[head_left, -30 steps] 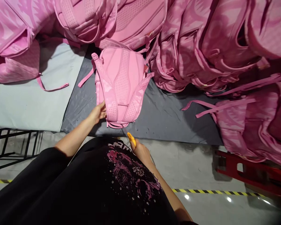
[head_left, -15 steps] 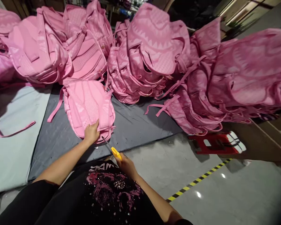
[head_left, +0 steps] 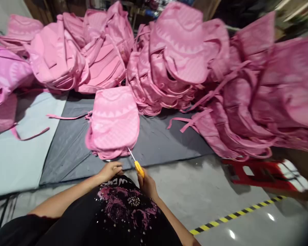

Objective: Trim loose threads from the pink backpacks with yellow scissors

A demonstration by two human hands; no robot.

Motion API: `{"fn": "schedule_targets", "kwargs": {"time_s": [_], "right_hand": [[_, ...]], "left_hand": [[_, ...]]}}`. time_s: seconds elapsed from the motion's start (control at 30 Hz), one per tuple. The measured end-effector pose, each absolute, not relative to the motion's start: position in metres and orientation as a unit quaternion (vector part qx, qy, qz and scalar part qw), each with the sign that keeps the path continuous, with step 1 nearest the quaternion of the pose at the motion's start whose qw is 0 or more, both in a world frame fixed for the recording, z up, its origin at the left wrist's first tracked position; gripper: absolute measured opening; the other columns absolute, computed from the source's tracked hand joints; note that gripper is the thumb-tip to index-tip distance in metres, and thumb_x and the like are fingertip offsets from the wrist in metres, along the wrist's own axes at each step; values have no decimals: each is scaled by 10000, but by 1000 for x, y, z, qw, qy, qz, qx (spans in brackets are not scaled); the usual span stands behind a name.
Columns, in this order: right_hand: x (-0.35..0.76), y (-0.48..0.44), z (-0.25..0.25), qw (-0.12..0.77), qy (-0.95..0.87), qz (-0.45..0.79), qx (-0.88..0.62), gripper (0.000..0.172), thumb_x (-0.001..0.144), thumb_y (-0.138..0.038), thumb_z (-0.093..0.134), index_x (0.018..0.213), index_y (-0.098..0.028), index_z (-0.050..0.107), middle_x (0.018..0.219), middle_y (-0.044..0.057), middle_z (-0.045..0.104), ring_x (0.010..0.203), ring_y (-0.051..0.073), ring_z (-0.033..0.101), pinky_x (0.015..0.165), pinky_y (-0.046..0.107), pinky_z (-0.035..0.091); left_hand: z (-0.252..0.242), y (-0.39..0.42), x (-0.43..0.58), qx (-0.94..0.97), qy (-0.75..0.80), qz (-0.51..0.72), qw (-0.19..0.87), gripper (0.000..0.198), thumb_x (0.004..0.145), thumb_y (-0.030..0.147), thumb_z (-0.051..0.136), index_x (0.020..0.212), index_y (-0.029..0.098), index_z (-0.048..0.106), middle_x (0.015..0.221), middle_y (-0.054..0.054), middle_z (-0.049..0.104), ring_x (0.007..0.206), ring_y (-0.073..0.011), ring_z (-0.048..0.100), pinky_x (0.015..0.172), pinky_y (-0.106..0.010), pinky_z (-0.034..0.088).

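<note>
A pink backpack [head_left: 115, 119] lies front side up on the dark grey table cover, its patterned flap showing and one strap stretched to the left. My right hand [head_left: 147, 184] grips a yellow-handled tool [head_left: 139, 168] with a thin metal shaft. The shaft's tip reaches the lower edge of the backpack; whether it touches cannot be told. Just below the backpack, at the table's near edge, my left hand [head_left: 110, 171] is held with curled fingers, apart from the bag. What those fingers hold, if anything, is hidden.
Piled pink backpacks [head_left: 166, 68] line the back and right of the table. A light cover [head_left: 20, 160] lies on the left side. On the floor at right are a red-and-white object [head_left: 261, 174] and yellow-black striped tape [head_left: 236, 215].
The backpack has been turned over from its padded back to its patterned front. My left hand has come off it and drawn back toward my body. The right hand still holds the tool.
</note>
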State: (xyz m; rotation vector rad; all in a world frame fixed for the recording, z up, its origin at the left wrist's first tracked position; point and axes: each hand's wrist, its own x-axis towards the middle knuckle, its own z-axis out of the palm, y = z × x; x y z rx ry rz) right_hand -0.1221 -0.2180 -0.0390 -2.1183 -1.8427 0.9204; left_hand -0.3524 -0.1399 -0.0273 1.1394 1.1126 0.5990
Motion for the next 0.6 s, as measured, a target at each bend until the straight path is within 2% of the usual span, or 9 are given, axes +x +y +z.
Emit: {"fn": "schedule_targets", "kwargs": {"time_s": [0.07, 0.13, 0.2, 0.23, 0.3, 0.37, 0.4, 0.5, 0.6], "right_hand": [[-120, -215, -48, 69, -620, 317, -714, 544, 978, -485, 271, 1276, -159, 590, 858, 120, 739, 723, 231, 702, 615, 266, 444], [-119, -214, -56, 62, -624, 320, -710, 537, 986, -479, 251, 1239, -158, 600, 823, 112, 732, 690, 221, 691, 584, 259, 419], [-119, -214, -60, 71, -635, 316, -701, 541, 986, -474, 228, 1189, -152, 613, 792, 107, 724, 670, 220, 686, 572, 263, 412], [-119, -214, -62, 80, -640, 313, -697, 538, 984, -472, 224, 1162, -154, 620, 769, 100, 718, 660, 220, 685, 573, 266, 415], [-118, -214, -63, 105, -645, 308, -691, 520, 976, -469, 235, 1120, -167, 634, 707, 74, 697, 621, 211, 676, 574, 267, 427], [-117, -212, -64, 145, -643, 304, -688, 506, 967, -467, 252, 1118, -185, 644, 661, 52, 674, 595, 202, 664, 581, 270, 449], [-116, -211, -62, 169, -637, 302, -688, 511, 963, -465, 251, 1137, -193, 647, 663, 52, 671, 601, 203, 662, 588, 277, 466], [-117, -204, -51, 236, -600, 301, -702, 543, 959, -438, 233, 1251, -207, 628, 805, 92, 708, 714, 219, 683, 648, 310, 523], [-121, -184, -31, 253, -577, 307, -713, 564, 963, -434, 247, 1337, -174, 579, 1077, 143, 714, 918, 235, 698, 753, 324, 544]], "left_hand": [[-26, -147, -366, 607, 528, 245, 542, 551, 788, 520, 682, 1280, 272, 660, 1095, -138, 748, 986, -322, 705, 869, -512, 557], [-27, -136, -381, 719, 542, 233, 368, 749, 748, 434, 750, 1434, 228, 530, 1480, -168, 513, 1362, -386, 477, 1113, -586, 372], [-35, -115, -392, 790, 528, 179, 256, 826, 705, 309, 777, 1468, 192, 483, 1591, -164, 343, 1485, -406, 271, 1187, -608, 228], [-39, -102, -396, 802, 526, 155, 235, 769, 712, 233, 743, 1444, 187, 512, 1573, -156, 380, 1480, -390, 295, 1189, -584, 246], [-42, -75, -400, 794, 546, 148, 224, 609, 740, 115, 621, 1342, 205, 613, 1429, -118, 578, 1355, -318, 507, 1122, -469, 393], [-30, -47, -402, 750, 591, 209, 209, 483, 760, 99, 545, 1196, 239, 699, 1171, -74, 738, 1085, -255, 679, 933, -358, 509], [-18, -34, -403, 720, 614, 256, 195, 403, 771, 124, 543, 1107, 250, 727, 1018, -56, 768, 935, -235, 701, 825, -321, 516], [26, 0, -405, 632, 634, 409, 173, 92, 790, 274, 625, 757, 226, 697, 608, -4, 616, 607, -167, 562, 612, -244, 387], [54, 23, -400, 575, 601, 507, 228, 353, 781, 394, 672, 529, 205, 512, 484, 31, 388, 496, -113, 367, 552, -231, 276]]}}
